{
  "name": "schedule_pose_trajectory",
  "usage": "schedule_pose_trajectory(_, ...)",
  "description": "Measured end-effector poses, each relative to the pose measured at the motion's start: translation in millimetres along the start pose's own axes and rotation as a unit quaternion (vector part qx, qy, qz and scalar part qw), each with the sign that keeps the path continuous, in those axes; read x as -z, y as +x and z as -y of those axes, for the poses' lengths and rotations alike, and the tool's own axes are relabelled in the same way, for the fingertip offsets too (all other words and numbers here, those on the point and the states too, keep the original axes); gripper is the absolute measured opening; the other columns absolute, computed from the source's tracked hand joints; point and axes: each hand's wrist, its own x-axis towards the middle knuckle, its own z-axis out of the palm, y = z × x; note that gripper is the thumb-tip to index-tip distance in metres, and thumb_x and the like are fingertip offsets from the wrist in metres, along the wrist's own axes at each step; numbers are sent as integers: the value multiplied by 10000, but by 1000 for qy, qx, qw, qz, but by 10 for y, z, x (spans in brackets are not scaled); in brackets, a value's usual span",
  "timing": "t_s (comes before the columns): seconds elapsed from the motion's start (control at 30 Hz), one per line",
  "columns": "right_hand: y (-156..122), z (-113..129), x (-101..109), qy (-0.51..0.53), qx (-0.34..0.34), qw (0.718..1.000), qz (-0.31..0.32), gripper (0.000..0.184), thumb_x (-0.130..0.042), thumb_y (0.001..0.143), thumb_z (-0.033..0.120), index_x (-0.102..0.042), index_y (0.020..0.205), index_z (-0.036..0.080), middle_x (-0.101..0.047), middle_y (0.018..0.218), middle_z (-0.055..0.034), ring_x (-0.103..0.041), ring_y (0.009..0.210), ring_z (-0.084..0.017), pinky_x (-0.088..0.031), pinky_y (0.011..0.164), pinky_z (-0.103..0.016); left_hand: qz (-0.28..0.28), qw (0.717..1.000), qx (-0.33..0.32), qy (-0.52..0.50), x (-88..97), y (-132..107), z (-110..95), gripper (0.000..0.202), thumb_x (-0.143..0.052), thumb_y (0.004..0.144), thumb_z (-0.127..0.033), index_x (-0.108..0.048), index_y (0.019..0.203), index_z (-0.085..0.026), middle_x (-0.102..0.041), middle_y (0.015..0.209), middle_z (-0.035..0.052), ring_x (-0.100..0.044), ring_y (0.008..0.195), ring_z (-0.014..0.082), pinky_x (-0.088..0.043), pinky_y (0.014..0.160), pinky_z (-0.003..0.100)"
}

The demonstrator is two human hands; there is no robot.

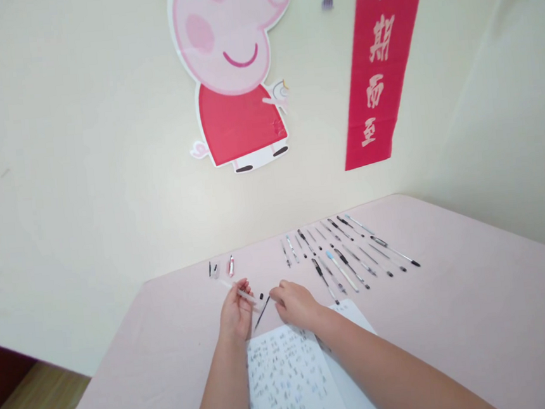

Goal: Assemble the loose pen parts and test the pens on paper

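My left hand (237, 313) is closed round a clear pen barrel (248, 296), which slants across the fingers with both ends sticking out. To its right, my right hand (296, 303) has its fingertips pinched at the upper end of a thin dark pen refill (262, 313). The refill's other end points down and left, towards the paper. Between the two hands lies a small black pen part (261, 296). A handwritten sheet of paper (287, 375) is spread below the hands, partly under my right forearm.
Several pens (347, 268) lie in two slanted rows on the pink table (454, 316), right of the hands. Further back on the left are a red-and-white tube-like item (231, 266) and small pen parts (214, 270). A wall (131, 178) stands behind the table.
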Motion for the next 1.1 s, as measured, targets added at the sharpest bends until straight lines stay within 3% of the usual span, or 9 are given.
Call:
schedule_pose_trajectory(0.2,-11,-61,26,25,26,999,5,227,-499,797,216,-581,1006,187,-558,946,-56,-542,847,-169,-358,709,-249,11,1000,7,12,9,-18,-8,191,-477,838,-187,-639,778,-104,-612,682,28,-528,480,52,-421,401,141)
schedule_pose_trajectory(0.37,-12,-32,46,21,38,999,1,349,-505,810,275,-510,1153,213,-537,988,-68,-535,887,-192,-371,725,-270,30,999,11,13,36,-9,-5,177,-519,817,-225,-644,784,-103,-605,704,27,-515,482,47,-408,395,144)
schedule_pose_trajectory(0.5,4,-14,34,-6,30,1000,8,237,-481,816,280,-577,1012,187,-543,954,-73,-537,864,-195,-371,695,-268,29,999,10,15,40,-3,-11,172,-533,808,-234,-645,786,-105,-597,699,30,-505,476,46,-394,380,143)
schedule_pose_trajectory(0.63,22,-61,60,-22,44,999,3,184,-476,775,186,-594,914,164,-553,927,-75,-548,822,-185,-372,647,-261,25,999,1,27,37,-17,-25,168,-529,812,-238,-641,830,-115,-582,697,11,-422,399,10,-336,333,123)
schedule_pose_trajectory(0.77,29,-126,136,-41,49,998,29,159,-494,738,152,-615,840,140,-570,925,-95,-555,812,-187,-382,634,-259,31,997,-47,61,23,-46,-16,170,-570,783,-270,-635,874,-142,-562,717,-22,-307,339,-23,-230,282,108)
schedule_pose_trajectory(0.87,23,-152,188,-63,56,995,48,160,-521,718,151,-630,833,125,-589,915,-113,-564,808,-200,-397,645,-269,45,991,-85,95,3,-65,7,219,-620,742,-305,-633,912,-168,-561,743,-31,-304,351,-25,-209,285,104)
schedule_pose_trajectory(1.1,-3,-234,331,-54,79,991,97,122,-550,673,125,-649,743,140,-642,816,-90,-582,720,-182,-375,600,-250,35,958,-209,191,-68,-134,49,233,-625,738,-352,-660,887,-176,-582,750,-9,-422,484,22,-356,426,127)
